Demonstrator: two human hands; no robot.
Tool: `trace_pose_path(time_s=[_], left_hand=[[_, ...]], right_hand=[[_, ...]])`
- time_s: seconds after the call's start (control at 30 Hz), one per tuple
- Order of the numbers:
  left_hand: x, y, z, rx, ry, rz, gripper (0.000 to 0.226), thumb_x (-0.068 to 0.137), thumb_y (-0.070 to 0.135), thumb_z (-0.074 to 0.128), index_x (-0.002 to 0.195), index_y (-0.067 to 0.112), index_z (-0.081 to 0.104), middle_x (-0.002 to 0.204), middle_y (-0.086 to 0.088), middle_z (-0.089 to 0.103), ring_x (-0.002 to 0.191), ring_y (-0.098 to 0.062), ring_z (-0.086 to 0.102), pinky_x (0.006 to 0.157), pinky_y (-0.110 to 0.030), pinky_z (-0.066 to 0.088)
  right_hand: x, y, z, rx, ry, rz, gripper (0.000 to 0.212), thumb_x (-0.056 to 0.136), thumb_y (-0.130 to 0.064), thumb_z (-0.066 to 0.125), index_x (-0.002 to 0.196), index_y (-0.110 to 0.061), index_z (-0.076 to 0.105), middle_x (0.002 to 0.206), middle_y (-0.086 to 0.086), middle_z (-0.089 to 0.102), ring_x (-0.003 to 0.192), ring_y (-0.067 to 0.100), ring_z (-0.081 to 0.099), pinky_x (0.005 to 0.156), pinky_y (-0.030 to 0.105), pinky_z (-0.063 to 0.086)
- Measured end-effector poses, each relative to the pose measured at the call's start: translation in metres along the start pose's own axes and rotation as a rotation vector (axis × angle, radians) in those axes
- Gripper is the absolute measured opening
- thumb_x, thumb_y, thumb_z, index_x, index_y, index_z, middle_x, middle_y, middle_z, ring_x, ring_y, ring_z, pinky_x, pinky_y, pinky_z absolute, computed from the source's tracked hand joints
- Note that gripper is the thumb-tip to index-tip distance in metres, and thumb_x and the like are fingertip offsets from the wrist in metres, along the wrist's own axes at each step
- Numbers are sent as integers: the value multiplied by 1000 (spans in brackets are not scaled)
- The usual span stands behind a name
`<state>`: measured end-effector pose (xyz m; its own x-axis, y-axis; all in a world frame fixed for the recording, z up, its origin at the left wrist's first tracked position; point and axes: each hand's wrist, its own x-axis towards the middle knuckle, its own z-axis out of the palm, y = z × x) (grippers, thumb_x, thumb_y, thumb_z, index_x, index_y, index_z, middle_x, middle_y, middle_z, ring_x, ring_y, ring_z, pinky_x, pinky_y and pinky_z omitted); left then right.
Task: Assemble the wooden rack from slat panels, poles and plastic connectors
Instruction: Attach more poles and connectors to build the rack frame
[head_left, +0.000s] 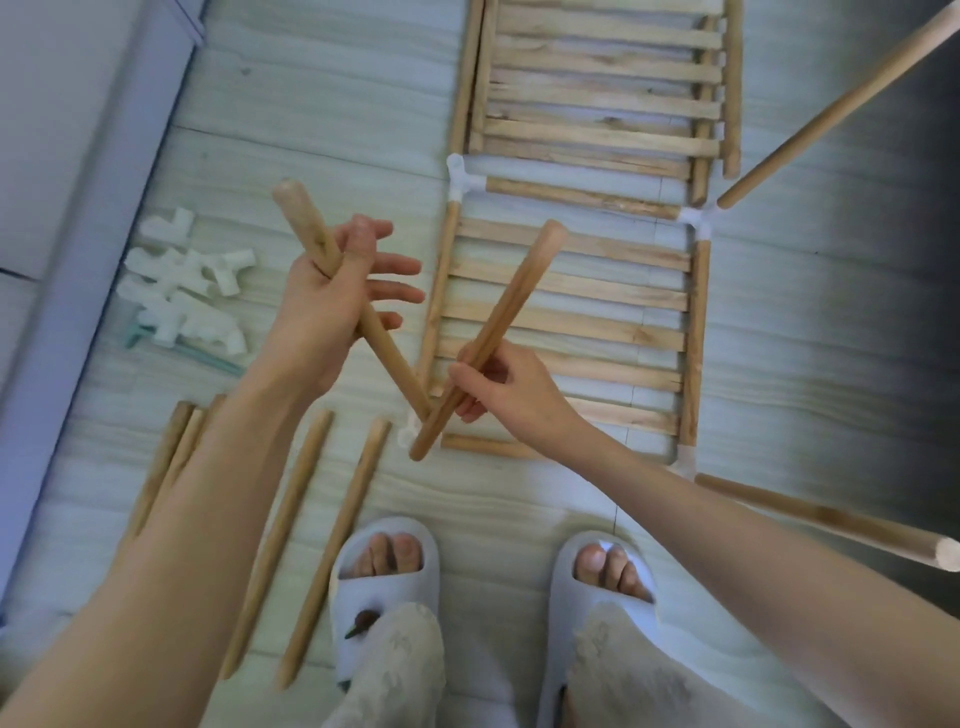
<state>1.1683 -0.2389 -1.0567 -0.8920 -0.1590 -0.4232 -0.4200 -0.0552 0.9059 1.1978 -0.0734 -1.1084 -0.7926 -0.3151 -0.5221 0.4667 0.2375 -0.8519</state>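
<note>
My left hand (332, 301) grips a wooden pole (387, 353) near its upper end, fingers partly spread; the pole slants down to the right. My right hand (498, 387) pinches a second pole (511, 304) near its lower end, and this one leans up to the right. The two poles cross low, close to a white connector (408, 434) at the near left corner of a framed slat panel (566, 312) lying on the floor. That frame has white connectors at its far corners (462, 179) (698, 215). A second slat panel (602, 88) lies beyond it.
A heap of white plastic connectors (187, 291) lies at the left, beside a pale wall. Several loose poles (306, 540) rest on the floor by my left slipper (384, 587). Longer poles stick out from the frame's right corners (841, 98) (831, 519).
</note>
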Motion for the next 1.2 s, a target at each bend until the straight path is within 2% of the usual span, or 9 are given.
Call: trace_pose_path(time_s=[0.17, 0.33, 0.5, 0.63, 0.77, 0.93, 1.2], left_hand=[[13, -2, -22, 17, 171, 6, 27, 97, 41, 43, 98, 18, 56, 82, -4, 67, 56, -13, 55, 46, -21, 39], [11, -12, -32, 34, 267, 33, 27, 97, 40, 44, 94, 17, 56, 77, -3, 67, 53, -12, 53, 44, -21, 38], [-17, -24, -36, 48, 299, 96, 25, 98, 39, 43, 93, 19, 56, 75, -2, 66, 54, -11, 53, 45, -21, 40], [-41, -30, -41, 17, 340, 107, 25, 98, 39, 44, 92, 17, 56, 73, -2, 67, 52, -10, 54, 46, -21, 41], [-55, -30, -46, -9, 403, 126, 27, 98, 37, 43, 95, 14, 57, 72, -2, 66, 51, -9, 55, 47, -21, 42], [-58, -31, -54, -16, 416, 120, 22, 99, 30, 43, 95, 16, 58, 74, -1, 66, 52, -7, 54, 45, -18, 40], [-53, -55, -73, 13, 326, -19, 15, 99, 21, 45, 92, 18, 59, 80, -2, 66, 56, -9, 52, 44, -18, 38]], right_hand=[[16, 2, 12, -82, 25, -63, 5, 88, -15, 61, 85, -15, 58, 77, 7, 66, 68, 26, 67, 73, 47, 57], [15, 8, 25, -227, -6, -186, 20, 88, -13, 60, 76, -28, 55, 79, 7, 66, 72, 26, 66, 76, 46, 54], [-1, 13, 31, -334, -45, -288, 7, 89, -12, 58, 83, -15, 59, 77, 5, 65, 70, 21, 65, 75, 42, 55], [-16, 17, 35, -470, -106, -298, 7, 92, -17, 56, 93, -13, 61, 79, -5, 65, 75, 13, 61, 79, 36, 53], [-22, 12, 46, -702, -166, -393, 17, 92, -21, 55, 101, -8, 59, 96, 9, 66, 86, 26, 62, 81, 42, 48], [-20, 10, 66, -992, -257, -488, 19, 94, -20, 51, 105, -5, 57, 100, 13, 58, 89, 31, 58, 72, 35, 41], [-18, 25, 59, -995, -355, -546, 21, 93, -11, 51, 109, -1, 60, 106, 16, 63, 100, 33, 57, 85, 44, 45]])
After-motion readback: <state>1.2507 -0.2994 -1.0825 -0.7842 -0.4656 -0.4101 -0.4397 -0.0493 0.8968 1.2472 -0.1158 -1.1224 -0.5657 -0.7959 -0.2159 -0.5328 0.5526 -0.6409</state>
